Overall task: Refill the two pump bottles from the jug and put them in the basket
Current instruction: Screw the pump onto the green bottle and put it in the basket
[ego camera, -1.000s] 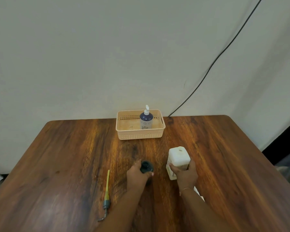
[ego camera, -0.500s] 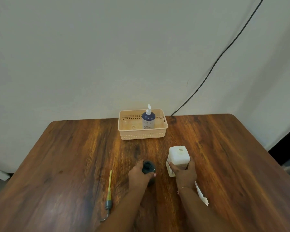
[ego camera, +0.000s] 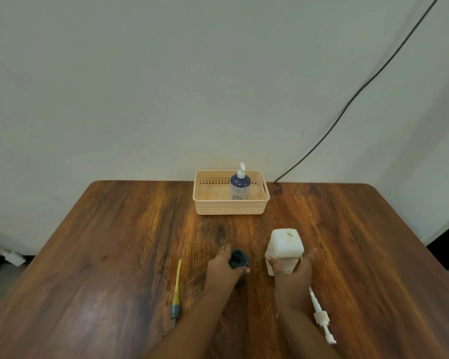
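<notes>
The tall dark-blue pump bottle with a white pump head (ego camera: 240, 186) stood upright inside the peach perforated plastic basket (ego camera: 230, 209), towards its right half. A pale band with a small flowery pattern wrapped its lower body; any writing there was too small to read.

Nearer the person than the basket, and slightly right of it, the white squarish plastic jug (ego camera: 287, 244) was clasped by the right hand (ego camera: 293, 273), fingers and thumb curled around its lower sides. Faint marks showed on the jug's near face, too blurred to read.

Straight in front of the basket, just left of the jug and apart from it, the small dark round bottle with an open neck (ego camera: 237, 257) was gripped by the left hand (ego camera: 224, 268), thumb on one side and fingers wrapped round the other. The hand hid the bottle's body, so no label could be seen.

Nearer than the basket and to its left, a pump with a yellow dip tube and grey collar (ego camera: 177, 286) lay flat on the brown wooden table (ego camera: 114, 242). Nearer and to the basket's right, a white pump with its tube (ego camera: 320, 316) lay flat just beside the right forearm.

Behind the basket, to its right, a black cable (ego camera: 347, 104) ran diagonally up the pale wall.
</notes>
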